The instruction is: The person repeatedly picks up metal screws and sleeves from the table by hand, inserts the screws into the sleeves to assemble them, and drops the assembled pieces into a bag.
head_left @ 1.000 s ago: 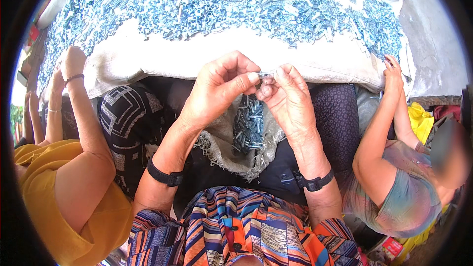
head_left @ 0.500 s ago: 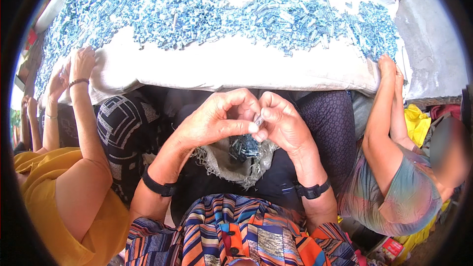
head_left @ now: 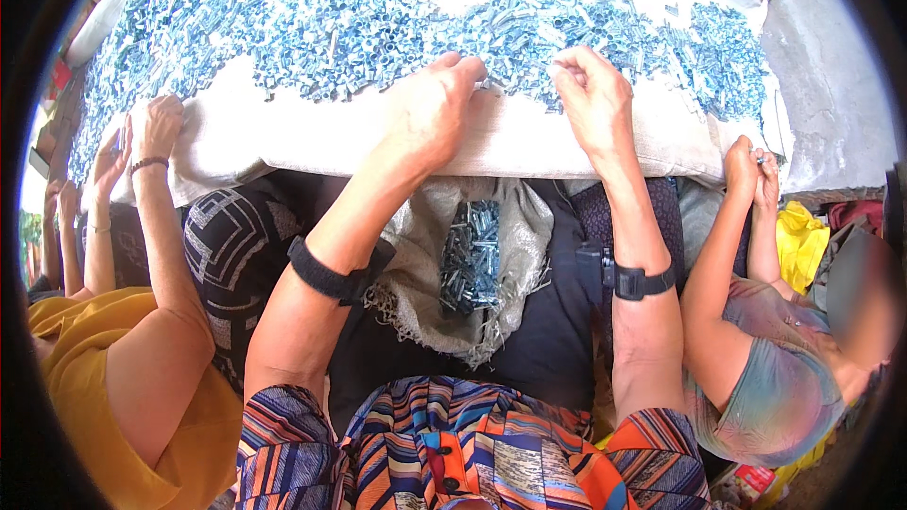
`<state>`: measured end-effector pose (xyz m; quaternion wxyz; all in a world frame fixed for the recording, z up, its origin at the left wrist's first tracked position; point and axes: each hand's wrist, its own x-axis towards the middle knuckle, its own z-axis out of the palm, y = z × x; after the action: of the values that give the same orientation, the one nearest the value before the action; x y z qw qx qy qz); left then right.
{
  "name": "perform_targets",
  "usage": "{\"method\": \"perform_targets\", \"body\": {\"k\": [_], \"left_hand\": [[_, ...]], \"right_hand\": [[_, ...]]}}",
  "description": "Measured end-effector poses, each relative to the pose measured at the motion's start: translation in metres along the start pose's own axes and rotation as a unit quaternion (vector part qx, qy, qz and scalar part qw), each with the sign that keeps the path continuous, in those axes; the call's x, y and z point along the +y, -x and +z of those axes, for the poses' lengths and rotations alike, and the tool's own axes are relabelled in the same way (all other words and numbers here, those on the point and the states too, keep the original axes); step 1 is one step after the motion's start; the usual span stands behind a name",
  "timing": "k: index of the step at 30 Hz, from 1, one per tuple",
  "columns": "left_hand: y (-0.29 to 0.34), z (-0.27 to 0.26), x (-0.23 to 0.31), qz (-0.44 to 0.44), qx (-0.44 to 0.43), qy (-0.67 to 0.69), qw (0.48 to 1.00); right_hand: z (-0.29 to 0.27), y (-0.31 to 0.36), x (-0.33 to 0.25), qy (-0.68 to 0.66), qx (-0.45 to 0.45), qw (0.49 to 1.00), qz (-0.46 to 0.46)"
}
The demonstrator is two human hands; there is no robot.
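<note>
Both my arms reach forward over the white cloth (head_left: 350,132) to the near edge of a long spread of small blue metallic tube-like pieces (head_left: 350,28). My left hand (head_left: 436,109) is closed, fingers curled, beside the pile; a small piece shows by its fingertips, but whether it is held is unclear. My right hand (head_left: 595,99) is bent in a pinch at the pile, and what lies between its fingertips is hidden. In my lap an open woven sack (head_left: 416,236) with a frayed rim holds many of the same thin tubes (head_left: 470,260).
At my left a person in a mustard top (head_left: 123,368) works with both hands at the cloth. To the right, another person (head_left: 756,368) holds both hands at the cloth's corner. Yellow cloth (head_left: 798,246) lies beyond, near a grey concrete surface (head_left: 831,66).
My hands have moved apart and forward from above the sack to the pile, uncovering the tubes in the sack. The hands of the person on the right have drawn back slightly.
</note>
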<state>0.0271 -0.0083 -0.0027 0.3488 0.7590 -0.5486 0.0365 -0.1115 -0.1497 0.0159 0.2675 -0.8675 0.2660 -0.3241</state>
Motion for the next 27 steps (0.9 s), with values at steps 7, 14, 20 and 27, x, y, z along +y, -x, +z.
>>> {"method": "perform_targets", "body": {"k": [7, 14, 20, 27], "left_hand": [[-0.014, 0.017, 0.004, -0.026, -0.01, -0.049, 0.998], [-0.01, 0.002, -0.004, -0.044, 0.001, 0.005, 0.999], [0.011, -0.025, -0.015, -0.227, -0.085, 0.432, 0.869], [0.036, -0.04, 0.009, -0.21, -0.097, 0.537, 0.811]], "right_hand": [[0.015, -0.012, 0.01, 0.208, -0.01, 0.975, -0.076], [0.002, 0.005, -0.003, 0.136, 0.014, 0.987, -0.08], [-0.006, 0.043, -0.029, -0.312, -0.08, 0.936, 0.14], [0.003, 0.067, -0.043, -0.391, -0.102, 0.9, 0.165]]}}
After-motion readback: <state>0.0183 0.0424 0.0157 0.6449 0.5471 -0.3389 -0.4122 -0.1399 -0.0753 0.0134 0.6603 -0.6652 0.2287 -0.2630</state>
